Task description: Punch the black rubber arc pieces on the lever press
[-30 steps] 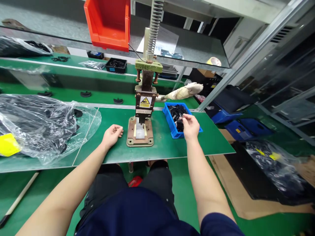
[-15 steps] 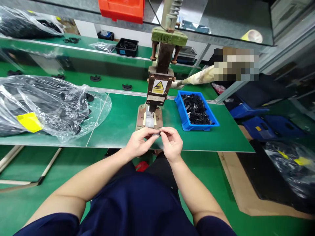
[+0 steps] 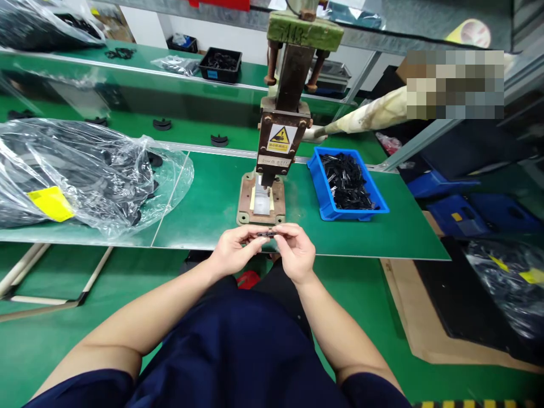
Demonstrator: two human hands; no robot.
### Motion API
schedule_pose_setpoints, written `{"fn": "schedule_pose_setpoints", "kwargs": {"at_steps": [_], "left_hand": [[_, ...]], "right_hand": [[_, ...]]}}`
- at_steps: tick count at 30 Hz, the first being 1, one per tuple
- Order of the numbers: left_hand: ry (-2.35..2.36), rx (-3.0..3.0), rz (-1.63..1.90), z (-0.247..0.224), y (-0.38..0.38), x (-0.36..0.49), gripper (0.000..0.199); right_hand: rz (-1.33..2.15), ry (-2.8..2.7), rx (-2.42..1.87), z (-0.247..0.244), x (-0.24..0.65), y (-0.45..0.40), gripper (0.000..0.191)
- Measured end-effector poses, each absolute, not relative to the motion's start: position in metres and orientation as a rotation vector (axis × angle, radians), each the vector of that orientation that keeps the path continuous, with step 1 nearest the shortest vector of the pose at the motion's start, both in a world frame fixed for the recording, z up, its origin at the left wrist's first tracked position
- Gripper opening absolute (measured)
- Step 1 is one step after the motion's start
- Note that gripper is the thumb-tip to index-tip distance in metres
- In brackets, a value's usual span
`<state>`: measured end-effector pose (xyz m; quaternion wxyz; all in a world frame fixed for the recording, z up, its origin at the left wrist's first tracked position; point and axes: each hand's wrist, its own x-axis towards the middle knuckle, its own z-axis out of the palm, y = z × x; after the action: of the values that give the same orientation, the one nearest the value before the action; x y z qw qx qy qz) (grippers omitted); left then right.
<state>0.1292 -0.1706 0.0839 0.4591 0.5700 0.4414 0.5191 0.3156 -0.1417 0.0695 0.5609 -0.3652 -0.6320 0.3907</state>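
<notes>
A small black part [image 3: 266,234] is pinched at both ends between my two hands, just above the table's front edge. My left hand [image 3: 235,249] grips its left end with thumb and fingers. On its right end, my right hand [image 3: 294,250] has a similar pinch. Fingertips cover much of the part, so its shape is unclear. Right beyond the hands stands a hand press [image 3: 277,141] with a warning label. Its base plate [image 3: 247,198] carries a pale metal fixture [image 3: 262,203] under the ram, and neither hand touches it.
A blue bin [image 3: 323,198] of small black pieces is right of the press. A clear plastic bag [image 3: 97,181] of black parts covers the table's left. Curved black pieces [image 3: 219,140] lie behind the rail, below a shelf with a black bin [image 3: 220,73]. The press lever [image 3: 365,116] extends right.
The view has shifted, so the press appears larger and the hands sit farther from its base. More of the black part shows between the fingertips, still held by both hands.
</notes>
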Motion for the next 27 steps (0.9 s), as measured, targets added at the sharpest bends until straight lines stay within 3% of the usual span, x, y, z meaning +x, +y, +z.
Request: {"fn": "schedule_pose_setpoints", "kwargs": {"at_steps": [15,19,24,27], "left_hand": [[1.108,2.076,1.389,0.083,-0.138,0.09,0.015],[1.43,1.999,1.332,0.065,-0.085,0.067,0.019],[1.514,2.162,1.132,0.053,-0.029,0.059,0.024],[1.464,2.329,0.971,0.058,-0.019,0.062,0.027]], "right_hand": [[0.86,-1.614,-0.855,0.085,0.324,-0.123,0.021],[0.657,-1.545,-0.811,0.153,0.351,-0.075,0.037],[0.306,-1.539,-0.39,0.276,0.36,-0.035,0.052],[0.389,-1.745,-0.37,0.312,0.351,-0.03,0.043]]}}
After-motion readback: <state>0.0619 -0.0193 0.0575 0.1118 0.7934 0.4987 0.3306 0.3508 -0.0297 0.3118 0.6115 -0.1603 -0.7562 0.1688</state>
